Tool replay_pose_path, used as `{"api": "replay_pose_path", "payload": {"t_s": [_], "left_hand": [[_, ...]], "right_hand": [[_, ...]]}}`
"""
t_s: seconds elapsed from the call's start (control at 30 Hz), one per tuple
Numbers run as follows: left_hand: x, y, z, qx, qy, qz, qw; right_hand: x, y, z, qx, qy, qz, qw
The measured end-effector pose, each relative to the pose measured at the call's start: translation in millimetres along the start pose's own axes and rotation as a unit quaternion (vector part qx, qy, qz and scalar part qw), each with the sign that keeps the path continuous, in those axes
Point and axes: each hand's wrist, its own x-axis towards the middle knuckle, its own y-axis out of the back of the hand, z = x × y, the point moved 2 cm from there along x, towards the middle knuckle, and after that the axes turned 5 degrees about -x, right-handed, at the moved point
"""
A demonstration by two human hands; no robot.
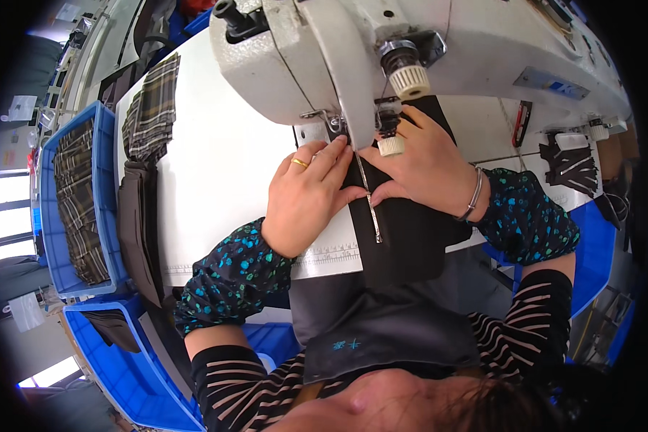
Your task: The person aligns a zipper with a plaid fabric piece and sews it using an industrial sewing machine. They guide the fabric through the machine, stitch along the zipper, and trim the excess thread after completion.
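White tbl (216, 165), L hand (306, 191), R hand (428, 162), both flat on blk cloth (407, 252), zip (374, 214) btwn

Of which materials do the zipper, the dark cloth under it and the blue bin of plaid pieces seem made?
Zipper: probably metal, silvery, glinting, though coated plastic is possible.
Dark cloth: likely fabric, matte, showing no glints; fibre unclear.
Blue bin: apparently plastic, smooth, evenly coloured.

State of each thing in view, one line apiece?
Black cloth: spread under both hands
Left hand: open, on black cloth
Right hand: open, on black cloth
Zipper: straight, looks closed
Upper left bin: filled with plaid cloth
Lower left bin: holds some dark cloth
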Motion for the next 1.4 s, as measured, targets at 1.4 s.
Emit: {"api": "replay_pose_path", "payload": {"t_s": [1.4], "left_hand": [[-80, 13, 59, -0.083, 0.064, 0.124, 0.987]], "right_hand": [[-79, 13, -67, 0.418, -0.137, 0.04, 0.897]]}}
